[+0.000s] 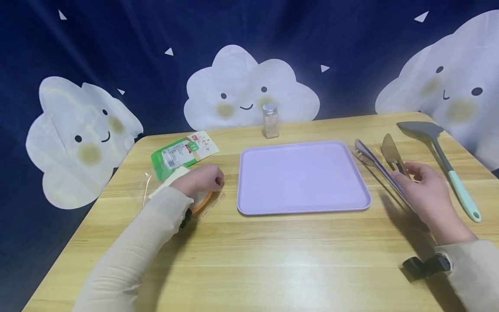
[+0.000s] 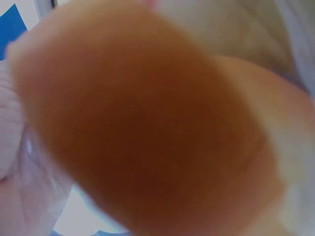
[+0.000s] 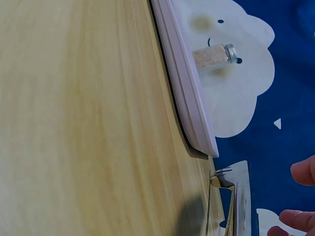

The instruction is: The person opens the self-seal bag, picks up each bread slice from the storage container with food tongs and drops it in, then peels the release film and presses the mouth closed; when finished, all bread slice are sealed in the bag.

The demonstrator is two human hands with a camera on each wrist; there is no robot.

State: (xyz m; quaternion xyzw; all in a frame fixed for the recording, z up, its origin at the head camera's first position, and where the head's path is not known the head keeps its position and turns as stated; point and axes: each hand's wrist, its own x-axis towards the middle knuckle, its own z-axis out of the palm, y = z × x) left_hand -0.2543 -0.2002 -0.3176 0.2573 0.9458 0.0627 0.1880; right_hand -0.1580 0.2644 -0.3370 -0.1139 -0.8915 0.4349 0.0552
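Note:
My left hand (image 1: 202, 179) rests over a clear plastic bag with bread-like slices (image 1: 202, 203) that have an orange-brown edge. Its fingers curl down and seem to pinch the bag; their tips are partly hidden. A blurred brown shape (image 2: 147, 118), probably the bread, fills the left wrist view, with skin and clear plastic at its left. On the right, my right hand (image 1: 429, 190) is over the metal tongs (image 1: 376, 161), which have a fork side and a flat blade. Thumb and fingertips (image 3: 302, 172) stand apart above the tongs in the right wrist view.
A lilac tray (image 1: 304, 212) lies mid-table. Behind it stands a glass shaker (image 1: 270, 123) with pinkish grains and a metal lid. A green-and-white packet (image 1: 183, 151) is beyond the bag. A grey turner with mint handle (image 1: 461, 195) lies far right. A cloud-print curtain (image 1: 249, 26) hangs behind.

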